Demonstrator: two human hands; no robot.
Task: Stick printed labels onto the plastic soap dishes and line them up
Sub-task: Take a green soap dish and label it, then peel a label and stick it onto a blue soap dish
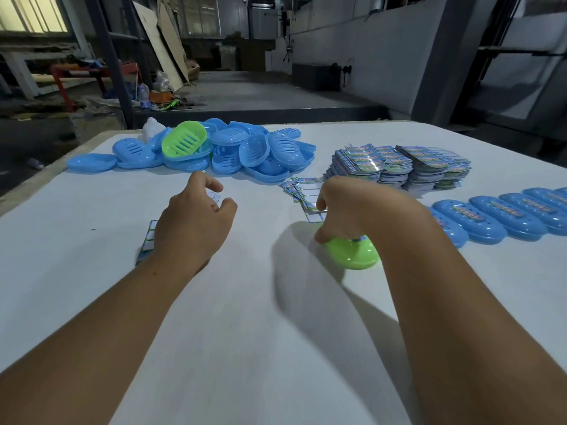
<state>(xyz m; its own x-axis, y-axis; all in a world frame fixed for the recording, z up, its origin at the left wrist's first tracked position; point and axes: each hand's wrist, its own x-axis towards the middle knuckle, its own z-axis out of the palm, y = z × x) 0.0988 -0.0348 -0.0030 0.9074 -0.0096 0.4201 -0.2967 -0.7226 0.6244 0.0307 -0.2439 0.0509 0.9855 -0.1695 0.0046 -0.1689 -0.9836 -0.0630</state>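
My right hand (343, 207) grips a green soap dish (352, 253) from above, just over the white table (245, 302); a label edge shows on top of the dish. My left hand (193, 222) hovers with curled fingers apart over label backing sheets (147, 240), holding nothing that I can see. A pile of blue soap dishes (251, 151) with one green dish (184, 138) lies at the back. A thick stack of printed labels (399, 165) sits at the back right, with a few loose labels (302, 190) in front of it. A row of labelled blue dishes (503, 217) runs along the right.
A white bottle (152, 127) stands behind the pile at the back left. The table's left edge (36, 182) drops to a dark floor. Beyond the table are cardboard sheets, shelving and clutter.
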